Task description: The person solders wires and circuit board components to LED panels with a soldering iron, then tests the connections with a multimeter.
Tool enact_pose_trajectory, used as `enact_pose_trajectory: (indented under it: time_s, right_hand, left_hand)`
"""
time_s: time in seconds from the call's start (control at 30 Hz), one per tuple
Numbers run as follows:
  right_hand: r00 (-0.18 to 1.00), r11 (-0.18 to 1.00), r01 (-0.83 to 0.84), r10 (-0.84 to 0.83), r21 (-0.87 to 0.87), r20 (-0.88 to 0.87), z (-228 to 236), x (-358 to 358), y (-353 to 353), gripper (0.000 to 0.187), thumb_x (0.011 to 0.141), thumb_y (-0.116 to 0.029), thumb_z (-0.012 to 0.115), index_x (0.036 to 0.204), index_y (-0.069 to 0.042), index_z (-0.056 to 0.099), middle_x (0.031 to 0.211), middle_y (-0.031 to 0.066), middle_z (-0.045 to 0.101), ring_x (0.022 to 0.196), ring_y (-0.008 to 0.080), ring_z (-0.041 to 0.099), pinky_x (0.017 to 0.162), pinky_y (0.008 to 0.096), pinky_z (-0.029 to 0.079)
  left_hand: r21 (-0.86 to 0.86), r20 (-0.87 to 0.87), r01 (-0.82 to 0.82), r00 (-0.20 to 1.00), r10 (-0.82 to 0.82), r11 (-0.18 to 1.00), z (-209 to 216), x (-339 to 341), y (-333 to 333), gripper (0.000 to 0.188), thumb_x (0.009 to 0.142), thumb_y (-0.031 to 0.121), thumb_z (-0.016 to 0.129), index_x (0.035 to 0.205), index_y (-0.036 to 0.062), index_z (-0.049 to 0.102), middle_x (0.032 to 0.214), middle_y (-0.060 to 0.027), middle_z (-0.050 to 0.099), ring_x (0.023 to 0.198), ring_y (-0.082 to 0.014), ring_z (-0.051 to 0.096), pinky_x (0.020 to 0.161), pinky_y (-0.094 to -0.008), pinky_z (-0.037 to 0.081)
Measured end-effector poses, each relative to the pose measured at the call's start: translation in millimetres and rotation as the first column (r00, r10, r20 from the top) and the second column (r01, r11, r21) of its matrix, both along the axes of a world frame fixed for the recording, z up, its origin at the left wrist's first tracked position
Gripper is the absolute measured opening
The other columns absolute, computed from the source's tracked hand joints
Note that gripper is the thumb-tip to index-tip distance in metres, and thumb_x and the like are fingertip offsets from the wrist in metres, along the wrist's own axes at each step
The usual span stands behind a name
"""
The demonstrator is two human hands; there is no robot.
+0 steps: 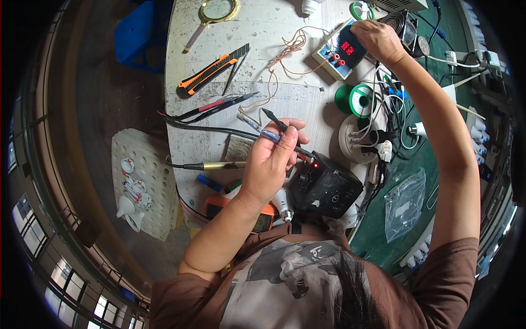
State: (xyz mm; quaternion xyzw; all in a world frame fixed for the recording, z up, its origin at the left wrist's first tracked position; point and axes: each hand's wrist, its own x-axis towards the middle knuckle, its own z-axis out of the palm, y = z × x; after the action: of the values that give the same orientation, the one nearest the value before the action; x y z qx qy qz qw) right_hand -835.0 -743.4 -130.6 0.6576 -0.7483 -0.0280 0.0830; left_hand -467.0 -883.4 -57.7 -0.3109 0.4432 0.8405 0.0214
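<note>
My left hand (272,155) is closed around two slim pen-like probes above the table. One is a black pointed probe (272,117); the other is a blue-and-white probe (268,135) near a thin beige wire. My right hand (378,39) rests with curled fingers at the far right edge of a small meter box (334,68) with glowing red digits. What those fingertips pinch, if anything, is hidden. Red and black terminals sit on the box's front, and beige wires (296,44) run from it in a loose tangle.
An orange-and-black utility knife (211,71), tweezers (236,68), red and black test leads (211,108) and a magnifying glass (205,22) lie at the left. A black control box (327,186) stands near me. Solder spool (360,101), cables and a plastic bag (405,205) are at the right.
</note>
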Motion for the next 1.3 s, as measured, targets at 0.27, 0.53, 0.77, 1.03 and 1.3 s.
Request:
enact_pose_trajectory:
  time_s: [0.27,0.53,0.77,1.03,1.3]
  right_hand:
    - [0.999,0.999,0.041,-0.041,-0.025,-0.007,-8,2,-2,0.020,0.088,-0.017,0.058,0.101,-0.009,0.070,0.105,0.0030,0.070,0.097,0.0221,0.070,0.081,0.0346,0.058]
    - [0.998,0.997,0.067,-0.068,0.033,0.004,-2,2,-4,0.021,0.084,-0.012,0.065,0.104,-0.007,0.070,0.110,0.0057,0.071,0.098,0.0245,0.070,0.082,0.0355,0.058]
    - [0.968,0.978,0.208,-0.209,0.020,0.139,1,7,-8,0.015,0.091,-0.014,0.063,0.099,-0.005,0.073,0.104,0.0081,0.073,0.088,0.0294,0.071,0.079,0.0379,0.058]
    - [0.953,0.958,0.288,-0.287,0.010,0.094,-5,15,-9,0.018,0.091,-0.016,0.065,0.104,-0.008,0.074,0.107,0.0049,0.072,0.087,0.0293,0.070,0.077,0.0382,0.057]
    - [0.943,0.916,0.272,-0.192,-0.296,0.273,53,90,0,0.021,0.087,-0.018,0.074,0.106,-0.009,0.073,0.106,0.0094,0.071,0.092,0.0309,0.069,0.078,0.0386,0.057]
  left_hand:
    - [-0.027,-0.003,0.015,1.000,-0.015,1.000,-1,1,2,0.026,0.108,0.029,0.050,0.120,0.0072,0.058,0.098,0.0000,0.061,0.067,0.0009,0.047,0.058,-0.0139,0.036]
    - [-0.012,-0.001,-0.003,1.000,0.003,1.000,1,1,0,0.025,0.108,0.028,0.051,0.120,0.0076,0.059,0.099,-0.0002,0.061,0.068,0.0010,0.047,0.059,-0.0139,0.037]
    - [-0.021,0.001,-0.006,1.000,0.006,1.000,2,9,0,0.025,0.107,0.028,0.052,0.120,0.0078,0.059,0.098,0.0000,0.061,0.069,0.0010,0.047,0.059,-0.0140,0.037]
    - [0.001,-0.007,-0.016,1.000,0.016,1.000,3,12,-1,0.026,0.107,0.029,0.053,0.121,0.0073,0.059,0.098,-0.0002,0.062,0.069,0.0007,0.048,0.059,-0.0136,0.038]
    - [-0.019,-0.087,0.007,0.996,-0.009,1.000,15,21,0,0.024,0.106,0.027,0.054,0.121,0.0081,0.058,0.101,-0.0002,0.062,0.071,0.0003,0.050,0.061,-0.0131,0.040]
